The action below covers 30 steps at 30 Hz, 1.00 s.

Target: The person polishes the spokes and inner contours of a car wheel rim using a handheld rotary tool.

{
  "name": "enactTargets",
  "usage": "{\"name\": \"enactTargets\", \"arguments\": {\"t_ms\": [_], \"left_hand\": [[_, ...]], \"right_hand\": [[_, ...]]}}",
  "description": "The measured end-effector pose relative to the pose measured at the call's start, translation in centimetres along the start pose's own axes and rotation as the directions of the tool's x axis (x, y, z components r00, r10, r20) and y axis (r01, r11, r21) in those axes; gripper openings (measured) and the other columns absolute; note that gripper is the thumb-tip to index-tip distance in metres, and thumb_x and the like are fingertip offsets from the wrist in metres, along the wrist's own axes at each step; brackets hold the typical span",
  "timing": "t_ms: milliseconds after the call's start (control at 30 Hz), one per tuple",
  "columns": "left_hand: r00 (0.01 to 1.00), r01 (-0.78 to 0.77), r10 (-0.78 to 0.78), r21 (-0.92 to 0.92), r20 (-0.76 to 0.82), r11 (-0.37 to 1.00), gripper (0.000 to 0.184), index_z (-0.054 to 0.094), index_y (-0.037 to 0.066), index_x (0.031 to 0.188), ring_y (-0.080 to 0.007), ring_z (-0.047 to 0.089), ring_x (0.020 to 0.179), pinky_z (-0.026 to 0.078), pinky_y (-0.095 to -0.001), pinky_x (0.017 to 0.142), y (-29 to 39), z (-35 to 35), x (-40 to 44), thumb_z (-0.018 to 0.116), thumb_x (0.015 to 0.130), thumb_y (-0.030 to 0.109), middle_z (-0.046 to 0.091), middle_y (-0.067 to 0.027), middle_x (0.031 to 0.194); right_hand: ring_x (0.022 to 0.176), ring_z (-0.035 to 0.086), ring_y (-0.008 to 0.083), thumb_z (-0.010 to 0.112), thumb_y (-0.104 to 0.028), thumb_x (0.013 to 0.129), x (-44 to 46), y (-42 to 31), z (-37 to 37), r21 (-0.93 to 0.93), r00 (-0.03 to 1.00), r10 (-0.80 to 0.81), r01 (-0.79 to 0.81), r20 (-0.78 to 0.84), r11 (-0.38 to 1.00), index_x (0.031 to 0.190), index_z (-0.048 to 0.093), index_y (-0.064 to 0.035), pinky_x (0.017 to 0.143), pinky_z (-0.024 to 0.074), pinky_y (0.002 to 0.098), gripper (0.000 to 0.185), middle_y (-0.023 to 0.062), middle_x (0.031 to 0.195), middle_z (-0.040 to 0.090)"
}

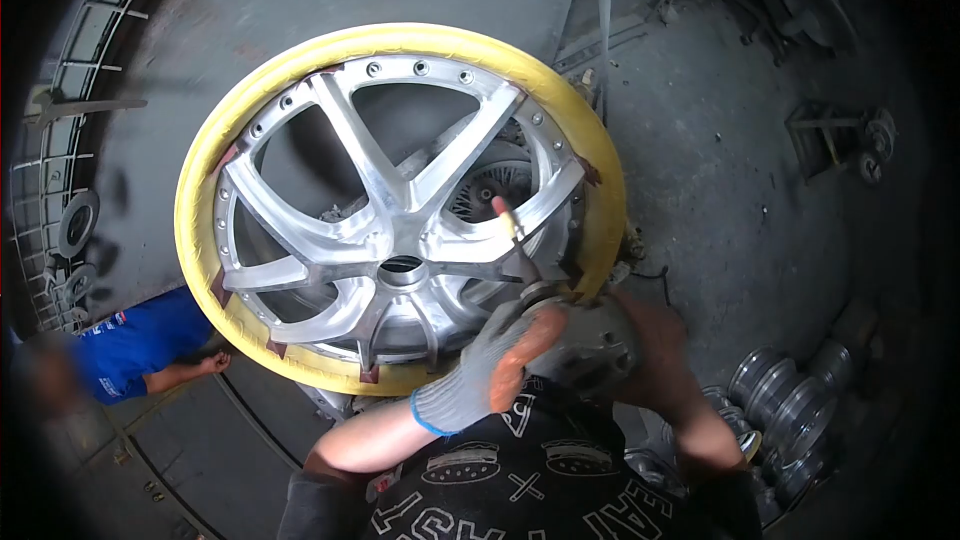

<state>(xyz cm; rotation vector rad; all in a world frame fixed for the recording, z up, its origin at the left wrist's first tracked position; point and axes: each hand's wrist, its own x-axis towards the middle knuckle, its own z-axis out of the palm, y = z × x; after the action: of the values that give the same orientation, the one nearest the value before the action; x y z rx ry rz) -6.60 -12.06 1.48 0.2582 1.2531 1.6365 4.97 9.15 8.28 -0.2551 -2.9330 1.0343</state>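
Note:
A large silver alloy wheel rim (405,225) faces up in front of me, its outer lip wrapped in yellow tape (200,200). Small dark red patches sit at the spoke ends. My left hand (500,360), in a grey glove with orange on it, is closed round the front of a grey die grinder (590,345). My right hand (655,345) grips the grinder's body from the other side; it is blurred and its fingers are partly hidden. The grinder's thin shaft carries a red and yellow tip (505,215) above a right-hand spoke; contact is unclear.
Another person in a blue shirt (140,345) is at the left, one hand near the rim. Several stacked rims (785,400) stand at the lower right. A metal rack (75,130) lines the left side. A strap (604,20) hangs beyond the rim; a small stand (830,130) is farther right.

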Motion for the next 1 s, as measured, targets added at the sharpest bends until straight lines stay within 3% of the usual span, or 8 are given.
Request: {"name": "enactTargets", "arguments": {"t_ms": [67, 233, 367, 467, 533, 867, 967, 1000], "left_hand": [[0.958, -0.287, 0.239, 0.506, 0.16, 0.813, 0.042, 0.044, -0.002, 0.141, -0.0194, 0.059, 0.122, 0.048, -0.0336, 0.107, -0.1, 1.3, 1.4, 0.053, 0.1, 0.005, 0.057, -0.0147, 0.135], [0.98, 0.201, -0.188, -0.3, 0.072, 0.933, 0.043, 0.041, -0.003, 0.142, -0.0169, 0.056, 0.123, 0.047, -0.0309, 0.108, -9.6, 0.6, 5.5, 0.053, 0.102, 0.006, 0.051, -0.0144, 0.14], [0.945, 0.187, -0.18, 0.001, 0.273, 0.982, 0.059, 0.009, -0.008, 0.156, -0.0286, 0.007, 0.154, 0.007, -0.04, 0.126, 0.8, 4.5, 6.8, 0.013, 0.111, 0.031, 0.005, -0.0219, 0.166], [0.977, 0.214, -0.203, -0.415, 0.073, 0.884, 0.042, 0.044, -0.003, 0.139, -0.0188, 0.059, 0.12, 0.048, -0.0303, 0.105, 0.6, 4.4, 6.2, 0.057, 0.1, 0.005, 0.056, -0.0137, 0.133], [0.979, -0.197, 0.128, 0.577, 0.158, 0.792, 0.05, 0.047, -0.004, 0.137, -0.0221, 0.06, 0.118, 0.049, -0.0309, 0.102, 0.9, 3.7, 5.6, 0.067, 0.092, 0.008, 0.058, -0.0144, 0.13], [0.865, -0.497, 0.305, 0.768, 0.399, 0.405, 0.058, 0.048, -0.003, 0.137, -0.0286, 0.06, 0.117, 0.048, -0.0366, 0.1, 2.0, -0.3, 1.0, 0.071, 0.084, 0.007, 0.058, -0.0186, 0.129], [0.939, -0.343, 0.225, 0.678, 0.259, 0.65, 0.058, 0.049, -0.004, 0.137, -0.0292, 0.06, 0.119, 0.048, -0.0365, 0.101, 3.1, 0.6, -0.7, 0.071, 0.085, 0.008, 0.058, -0.0188, 0.131], [0.997, 0.07, -0.071, 0.115, 0.007, 0.991, 0.056, 0.05, -0.005, 0.135, -0.0297, 0.06, 0.119, 0.048, -0.037, 0.101, 1.5, 0.1, -1.6, 0.071, 0.085, 0.007, 0.058, -0.0192, 0.13]], "right_hand": [[0.098, 0.067, 0.0366, 0.089, -0.033, 0.057, 0.2, 1.2, -0.9, -0.055, 0.999, -0.006, 0.004, -0.039, 0.998, 0.134, 0.053, -0.002, 0.087, 0.0527, 0.0459, 0.091, 0.0167, 0.113, 0.065], [0.101, 0.067, 0.038, 0.09, -0.028, 0.055, 1.4, 3.9, -2.6, 0.015, 0.996, 0.045, -0.044, -0.077, 0.999, 0.132, 0.055, -0.0036, 0.087, 0.0535, 0.0464, 0.087, 0.0182, 0.114, 0.067], [0.098, 0.067, 0.0404, 0.092, -0.022, 0.051, 1.2, 5.2, -2.7, 0.02, 0.995, 0.073, -0.072, -0.069, 0.997, 0.132, 0.053, -0.0051, 0.084, 0.0541, 0.047, 0.091, 0.0178, 0.111, 0.066], [0.095, 0.068, 0.0395, 0.092, -0.021, 0.051, 1.2, 5.1, -2.7, 0.012, 0.994, 0.044, -0.043, -0.097, 0.999, 0.129, 0.054, -0.0038, 0.082, 0.0554, 0.0463, 0.088, 0.0178, 0.109, 0.067], [0.103, 0.066, 0.0391, 0.088, -0.019, 0.057, 0.8, 4.8, -2.6, 0.101, 0.996, 0.067, -0.061, -0.055, 0.993, 0.134, 0.053, -0.0061, 0.089, 0.0527, 0.0469, 0.085, 0.0179, 0.115, 0.066], [0.102, 0.064, 0.0382, 0.087, -0.02, 0.058, -0.4, 0.9, 0.3, 0.105, 1.0, 0.001, -0.003, 0.017, 0.994, 0.138, 0.049, -0.0055, 0.087, 0.0517, 0.0454, 0.09, 0.0178, 0.114, 0.063], [0.102, 0.064, 0.0379, 0.087, -0.022, 0.057, -0.5, 0.3, 1.5, 0.149, 0.997, -0.015, 0.005, 0.07, 0.989, 0.138, 0.049, -0.004, 0.087, 0.0518, 0.0451, 0.091, 0.0183, 0.115, 0.062], [0.102, 0.064, 0.038, 0.087, -0.023, 0.056, -0.4, 0.0, 1.8, 0.151, 0.998, -0.029, 0.02, 0.059, 0.988, 0.137, 0.049, -0.0036, 0.088, 0.0517, 0.0456, 0.092, 0.0184, 0.115, 0.062]]}}
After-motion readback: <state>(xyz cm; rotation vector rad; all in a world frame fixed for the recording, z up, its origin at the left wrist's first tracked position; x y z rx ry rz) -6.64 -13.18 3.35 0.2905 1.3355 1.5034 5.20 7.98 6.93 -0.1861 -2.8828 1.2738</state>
